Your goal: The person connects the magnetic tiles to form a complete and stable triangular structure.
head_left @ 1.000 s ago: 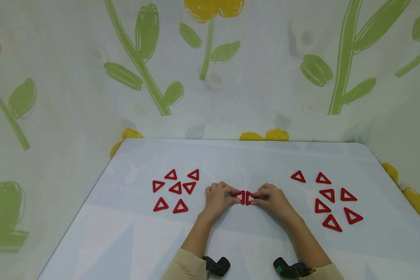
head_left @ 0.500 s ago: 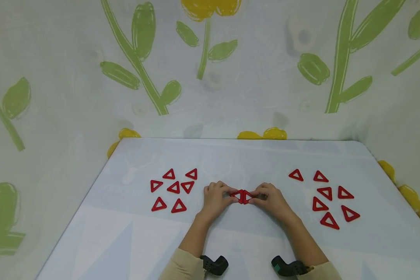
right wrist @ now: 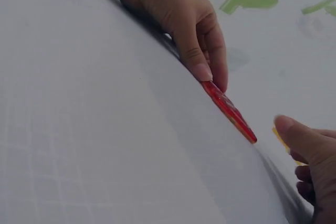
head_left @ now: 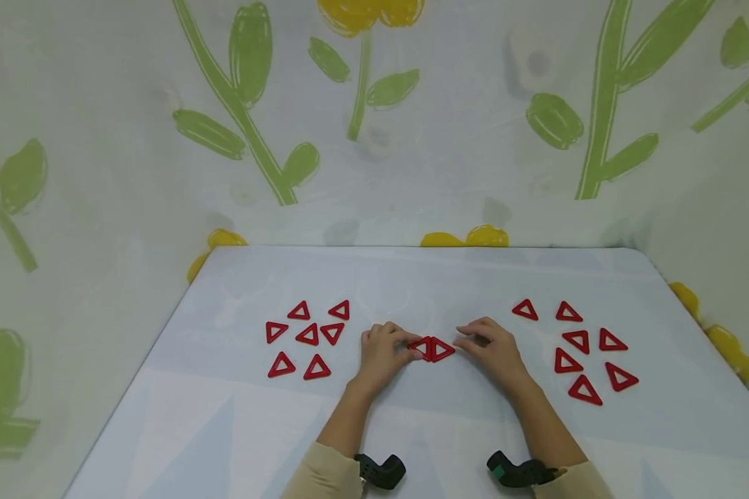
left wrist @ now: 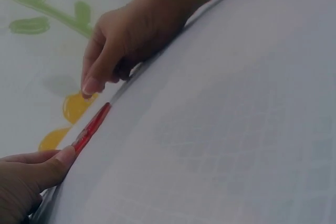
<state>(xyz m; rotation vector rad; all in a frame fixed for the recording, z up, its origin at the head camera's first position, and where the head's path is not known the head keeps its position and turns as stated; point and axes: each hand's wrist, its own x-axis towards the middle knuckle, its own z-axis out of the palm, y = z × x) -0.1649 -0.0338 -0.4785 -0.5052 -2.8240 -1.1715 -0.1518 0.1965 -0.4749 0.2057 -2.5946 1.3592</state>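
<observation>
Two red hollow triangular tiles lie edge to edge near the middle of the table in the head view. My left hand (head_left: 383, 352) pinches the left triangular tile (head_left: 428, 348) between thumb and fingers. Its partner, the right triangular tile (head_left: 434, 350), points to the right and is touched by no hand. Just beyond that tip is my right hand (head_left: 498, 350), thumb and fingers parted and nothing between them. From the right wrist, the tiles (right wrist: 231, 113) appear almost edge-on, with a small gap to my right thumb (right wrist: 299, 137).
Several loose red triangular tiles (head_left: 317, 376) are scattered on the left of the white table (head_left: 362, 277). Another scattered group of red triangular tiles (head_left: 585, 399) lies on the right. Behind the table's far edge rises a wall (head_left: 449, 173) with painted plants.
The two tiles, first slightly apart, came together along their straight sides. My right hand then let go of the right tile and drew back to the right; my left kept its pinch.
</observation>
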